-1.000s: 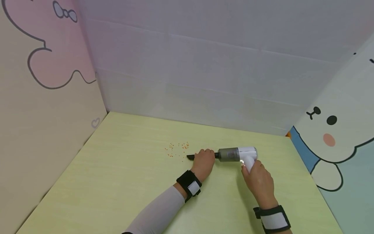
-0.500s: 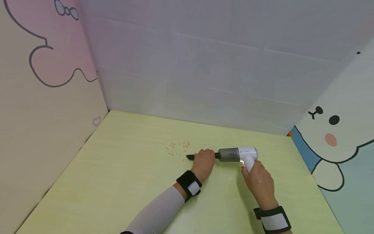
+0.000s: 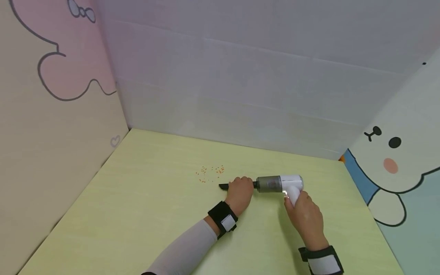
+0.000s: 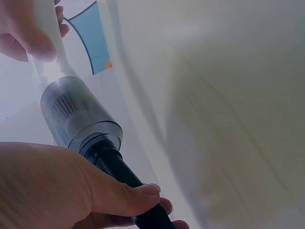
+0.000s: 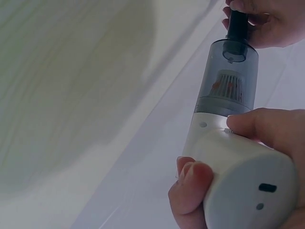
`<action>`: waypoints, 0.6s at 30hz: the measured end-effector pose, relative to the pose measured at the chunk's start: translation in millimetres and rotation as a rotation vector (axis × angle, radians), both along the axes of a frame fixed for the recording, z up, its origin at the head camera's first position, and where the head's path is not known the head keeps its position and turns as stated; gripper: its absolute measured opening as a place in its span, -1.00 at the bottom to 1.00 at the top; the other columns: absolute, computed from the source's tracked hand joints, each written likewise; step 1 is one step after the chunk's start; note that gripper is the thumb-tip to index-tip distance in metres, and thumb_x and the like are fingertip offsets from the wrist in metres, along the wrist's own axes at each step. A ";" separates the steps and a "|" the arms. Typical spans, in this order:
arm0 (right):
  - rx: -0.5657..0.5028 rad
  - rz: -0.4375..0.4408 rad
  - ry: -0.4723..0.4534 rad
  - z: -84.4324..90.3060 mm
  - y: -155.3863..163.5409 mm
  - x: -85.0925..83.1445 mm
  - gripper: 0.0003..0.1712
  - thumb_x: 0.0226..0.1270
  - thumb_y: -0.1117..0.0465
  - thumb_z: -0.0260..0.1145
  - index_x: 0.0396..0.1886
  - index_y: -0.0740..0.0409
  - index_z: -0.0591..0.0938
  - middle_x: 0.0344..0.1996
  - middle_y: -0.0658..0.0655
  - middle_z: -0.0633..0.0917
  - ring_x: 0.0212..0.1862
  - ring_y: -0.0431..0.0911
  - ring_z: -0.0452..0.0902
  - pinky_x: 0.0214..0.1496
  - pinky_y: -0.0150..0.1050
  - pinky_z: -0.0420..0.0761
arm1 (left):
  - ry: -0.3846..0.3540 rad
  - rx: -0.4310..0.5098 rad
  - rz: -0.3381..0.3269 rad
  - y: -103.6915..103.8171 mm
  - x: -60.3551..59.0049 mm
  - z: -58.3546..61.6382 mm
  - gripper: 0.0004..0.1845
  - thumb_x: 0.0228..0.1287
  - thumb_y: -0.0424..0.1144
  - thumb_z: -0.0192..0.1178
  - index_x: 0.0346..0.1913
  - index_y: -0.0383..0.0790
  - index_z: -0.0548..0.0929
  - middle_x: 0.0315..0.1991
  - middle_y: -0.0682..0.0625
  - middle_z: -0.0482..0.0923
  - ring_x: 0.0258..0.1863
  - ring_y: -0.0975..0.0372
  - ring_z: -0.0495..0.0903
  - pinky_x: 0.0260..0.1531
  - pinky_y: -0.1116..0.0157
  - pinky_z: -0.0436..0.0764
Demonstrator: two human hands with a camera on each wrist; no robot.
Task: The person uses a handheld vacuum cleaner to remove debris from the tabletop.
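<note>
Near the middle of the head view, small orange crumbs (image 3: 209,173) are being left scattered on the yellow-green counter (image 3: 137,214). Just right of them, the black nozzle (image 3: 224,186) is being gripped by the curled left hand (image 3: 240,191). Further right, the handheld vacuum (image 3: 280,183) is being held by its white handle in the clenched right hand (image 3: 304,215).
</note>
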State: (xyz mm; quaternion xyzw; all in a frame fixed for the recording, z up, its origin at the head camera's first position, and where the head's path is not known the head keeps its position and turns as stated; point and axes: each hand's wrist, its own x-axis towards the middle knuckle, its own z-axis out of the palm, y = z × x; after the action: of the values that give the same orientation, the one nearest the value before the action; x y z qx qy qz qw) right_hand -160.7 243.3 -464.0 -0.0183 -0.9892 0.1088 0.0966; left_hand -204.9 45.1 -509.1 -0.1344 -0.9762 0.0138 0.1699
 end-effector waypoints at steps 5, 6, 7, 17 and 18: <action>-0.005 -0.011 -0.031 1.2 0.0 1.1 -0.38 0.37 0.04 0.33 -0.11 0.62 0.42 -0.43 0.45 0.57 -0.56 0.12 0.53 -0.61 0.01 0.56 | 0.040 -0.016 0.006 -0.1 4.0 3.7 -0.90 0.38 -0.18 0.30 -0.23 -0.12 0.73 -0.41 0.02 0.64 -0.37 0.18 0.70 -0.30 0.20 0.75; -0.006 -0.012 -0.036 1.4 0.0 1.2 -0.38 0.38 0.04 0.33 -0.11 0.62 0.42 -0.43 0.45 0.57 -0.56 0.12 0.53 -0.61 0.01 0.56 | 0.045 -0.019 0.009 -0.2 4.7 4.2 -0.90 0.38 -0.18 0.31 -0.24 -0.11 0.74 -0.42 0.03 0.64 -0.37 0.18 0.70 -0.30 0.21 0.75; -0.010 -0.013 -0.044 1.6 -0.3 1.1 -0.38 0.38 0.04 0.33 -0.11 0.62 0.42 -0.43 0.45 0.57 -0.55 0.12 0.53 -0.61 0.01 0.56 | 0.047 -0.019 0.012 -0.2 5.2 4.9 -0.90 0.37 -0.18 0.31 -0.25 -0.11 0.74 -0.43 0.03 0.63 -0.38 0.19 0.69 -0.31 0.21 0.75; -0.012 -0.015 -0.055 1.3 -0.8 -0.8 -0.38 0.38 0.05 0.33 -0.10 0.63 0.42 -0.42 0.44 0.57 -0.55 0.11 0.53 -0.61 -0.01 0.55 | -0.010 0.005 0.013 0.4 1.5 5.4 -0.91 0.39 -0.19 0.29 -0.25 -0.12 0.72 -0.40 0.02 0.64 -0.36 0.17 0.69 -0.29 0.18 0.75; -0.012 -0.014 -0.053 1.4 -1.1 -1.3 -0.38 0.38 0.05 0.33 -0.09 0.64 0.42 -0.42 0.45 0.57 -0.54 0.12 0.53 -0.61 0.00 0.55 | -0.008 0.007 0.014 0.4 0.6 4.9 -0.91 0.39 -0.19 0.29 -0.26 -0.12 0.72 -0.41 0.02 0.64 -0.36 0.17 0.69 -0.29 0.18 0.75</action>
State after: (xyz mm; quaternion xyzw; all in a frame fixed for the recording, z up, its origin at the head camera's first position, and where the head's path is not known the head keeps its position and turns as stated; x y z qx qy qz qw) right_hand -162.0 242.2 -462.6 -0.0285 -0.9906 0.1135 0.0708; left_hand -204.2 45.5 -504.2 -0.1272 -0.9778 0.0112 0.1661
